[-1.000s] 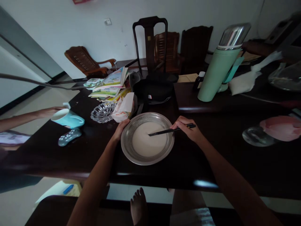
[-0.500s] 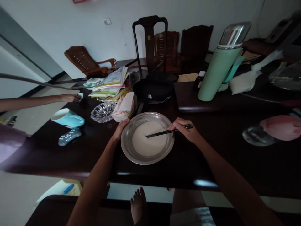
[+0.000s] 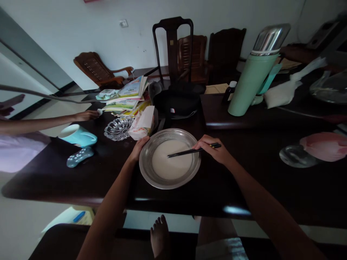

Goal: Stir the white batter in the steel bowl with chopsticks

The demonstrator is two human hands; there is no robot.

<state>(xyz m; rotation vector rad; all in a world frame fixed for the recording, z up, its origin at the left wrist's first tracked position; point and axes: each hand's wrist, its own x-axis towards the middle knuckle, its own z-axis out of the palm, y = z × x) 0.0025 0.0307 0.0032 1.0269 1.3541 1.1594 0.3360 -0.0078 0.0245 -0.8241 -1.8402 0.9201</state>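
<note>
A round metal bowl [image 3: 170, 185] stands on the dark table in front of me, with a milky white liquid [image 3: 170, 166] in it. My left hand [image 3: 139, 148] grips the bowl's left rim, its fingers partly hidden along the outer wall. Black chopsticks [image 3: 184, 152] are pinched in my right hand [image 3: 213, 148] over the bowl's right rim. They slant down to the left, their tips at the liquid near the middle of the bowl.
Left are a light blue mug [image 3: 77, 135], a game controller [image 3: 80, 157], a glass dish [image 3: 118, 129], a tissue pack [image 3: 142, 124] and booklets [image 3: 127, 95]. Another person's hand [image 3: 88, 115] reaches over the table's left end. Right stand a green thermos [image 3: 252, 83] and a pink-topped item [image 3: 322, 146].
The chopstick tips have shifted slightly left in the bowl with my right hand. The other person's arm and body have moved right, closer to the booklets. My left hand stays on the rim.
</note>
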